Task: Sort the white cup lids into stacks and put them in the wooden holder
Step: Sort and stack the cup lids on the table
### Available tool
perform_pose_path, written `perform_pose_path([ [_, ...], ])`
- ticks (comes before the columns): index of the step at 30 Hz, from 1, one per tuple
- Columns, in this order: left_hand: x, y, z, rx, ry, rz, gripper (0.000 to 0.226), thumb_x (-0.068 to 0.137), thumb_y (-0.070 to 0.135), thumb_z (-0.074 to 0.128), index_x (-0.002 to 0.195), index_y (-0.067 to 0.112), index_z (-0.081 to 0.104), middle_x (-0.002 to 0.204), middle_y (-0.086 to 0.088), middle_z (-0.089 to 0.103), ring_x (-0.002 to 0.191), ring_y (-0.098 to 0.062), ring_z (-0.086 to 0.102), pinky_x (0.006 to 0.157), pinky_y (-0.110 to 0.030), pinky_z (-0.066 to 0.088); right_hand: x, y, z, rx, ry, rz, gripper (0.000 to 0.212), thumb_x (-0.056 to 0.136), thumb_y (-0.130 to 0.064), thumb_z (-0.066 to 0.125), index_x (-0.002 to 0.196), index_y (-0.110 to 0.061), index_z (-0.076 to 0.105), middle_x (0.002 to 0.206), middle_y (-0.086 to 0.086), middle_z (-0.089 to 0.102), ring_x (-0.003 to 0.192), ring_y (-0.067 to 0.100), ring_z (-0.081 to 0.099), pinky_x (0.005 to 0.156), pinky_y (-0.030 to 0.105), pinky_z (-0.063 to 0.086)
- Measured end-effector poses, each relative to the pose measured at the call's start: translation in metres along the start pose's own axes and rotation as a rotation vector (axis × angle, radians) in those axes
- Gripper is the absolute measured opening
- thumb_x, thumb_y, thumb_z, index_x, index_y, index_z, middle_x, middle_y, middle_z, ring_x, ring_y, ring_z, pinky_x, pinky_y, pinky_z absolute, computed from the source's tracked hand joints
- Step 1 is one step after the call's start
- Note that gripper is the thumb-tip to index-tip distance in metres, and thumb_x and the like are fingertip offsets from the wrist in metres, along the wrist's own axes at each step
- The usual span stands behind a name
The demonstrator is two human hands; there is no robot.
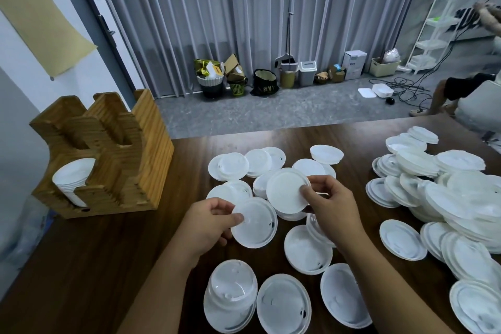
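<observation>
Left hand (pixel 210 221) pinches one lid (pixel 254 222); right hand (pixel 329 199) another (pixel 288 190).

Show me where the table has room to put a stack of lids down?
Bare wood lies in front of the wooden holder, beside the left hand. Another strip runs between holder and lids. The right side is crowded with a lid pile.

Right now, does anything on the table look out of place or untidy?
Yes. The heap of lids at the right lies tumbled, lids tilted and overlapping. In the wooden holder only the front slot holds a stack. Nothing looks broken or spilled.
</observation>
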State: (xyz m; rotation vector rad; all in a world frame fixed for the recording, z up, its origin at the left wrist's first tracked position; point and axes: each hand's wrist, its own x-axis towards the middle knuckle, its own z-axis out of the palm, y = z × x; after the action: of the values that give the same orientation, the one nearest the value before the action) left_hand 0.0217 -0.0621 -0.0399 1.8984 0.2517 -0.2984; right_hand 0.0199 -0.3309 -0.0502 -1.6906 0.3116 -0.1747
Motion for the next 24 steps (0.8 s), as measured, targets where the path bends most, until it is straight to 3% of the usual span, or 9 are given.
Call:
perform_pose_path([
  [2,-0.002,0.005,-0.003,-0.137,-0.032,-0.016,0.022,0.087,0.028,0.09,0.103,0.022,0.077,0.084,0.0,0.081,0.061,-0.011,0.07,0.058,-0.025,0.057,-0.001,-0.003,0.003,0.0,-0.016,0.01,0.014,0.1,-0.021,0.077,0.114,-0.022,0.075,0.102,-0.001,0.077,0.097,0.019,0.077,0.076,0.043,0.07],
  [6,-0.005,0.017,0.013,-0.393,-0.009,-0.01,0.028,0.087,0.034,0.089,0.109,0.021,0.076,0.075,-0.002,0.071,0.065,-0.011,0.062,0.059,-0.026,0.054,-0.008,-0.009,0.009,0.233,-0.206,0.108,0.016,0.101,-0.018,0.076,0.115,-0.011,0.076,0.102,0.006,0.083,0.095,0.026,0.082,0.078,0.045,0.069],
  [10,-0.003,0.02,0.039,-0.181,0.205,0.139,0.019,0.091,0.041,0.085,0.098,0.03,0.071,0.09,0.011,0.076,0.092,-0.014,0.071,0.071,-0.03,0.062,-0.011,-0.011,0.01,0.251,-0.269,0.103,0.02,0.105,-0.026,0.069,0.118,-0.013,0.077,0.106,0.004,0.083,0.099,0.024,0.081,0.082,0.038,0.068],
  [14,0.0,0.023,0.052,-0.115,0.208,0.161,0.018,0.094,0.039,0.081,0.099,0.03,0.066,0.102,0.008,0.073,0.102,-0.018,0.07,0.086,-0.041,0.066,-0.012,-0.01,0.007,0.203,-0.319,0.117,0.025,0.111,-0.035,0.059,0.12,-0.022,0.078,0.109,-0.002,0.083,0.104,0.021,0.08,0.081,0.03,0.065],
  [17,0.002,0.025,0.057,-0.093,0.252,0.19,0.018,0.097,0.036,0.078,0.099,0.029,0.062,0.102,0.007,0.07,0.101,-0.018,0.069,0.081,-0.036,0.067,-0.011,-0.015,0.006,0.257,-0.36,0.181,0.04,0.109,-0.05,0.054,0.121,-0.022,0.08,0.112,0.0,0.083,0.104,0.021,0.08,0.085,0.032,0.066],
  [21,0.002,0.027,0.06,-0.03,0.33,0.258,0.026,0.094,0.033,0.082,0.098,0.031,0.055,0.099,0.011,0.067,0.091,-0.014,0.068,0.061,-0.009,0.053,-0.01,-0.015,0.005,0.242,-0.36,0.138,0.037,0.097,-0.046,0.071,0.115,-0.015,0.078,0.111,0.0,0.083,0.104,0.02,0.08,0.081,0.027,0.065],
  [23,0.003,0.024,0.058,-0.054,0.302,0.271,0.03,0.092,0.028,0.084,0.1,0.031,0.055,0.102,0.009,0.068,0.094,-0.015,0.07,0.066,-0.012,0.058,-0.008,-0.015,0.006,0.221,-0.32,0.134,0.031,0.1,-0.038,0.072,0.11,-0.01,0.077,0.106,0.001,0.084,0.1,0.02,0.081,0.077,0.027,0.066],
  [24,0.005,0.022,0.056,-0.096,0.258,0.263,0.031,0.091,0.026,0.085,0.102,0.031,0.057,0.105,0.008,0.07,0.098,-0.017,0.071,0.074,-0.02,0.063,-0.006,-0.015,0.007,0.214,-0.295,0.131,0.03,0.1,-0.036,0.073,0.107,-0.007,0.077,0.103,0.002,0.084,0.096,0.022,0.082,0.074,0.027,0.066],
])
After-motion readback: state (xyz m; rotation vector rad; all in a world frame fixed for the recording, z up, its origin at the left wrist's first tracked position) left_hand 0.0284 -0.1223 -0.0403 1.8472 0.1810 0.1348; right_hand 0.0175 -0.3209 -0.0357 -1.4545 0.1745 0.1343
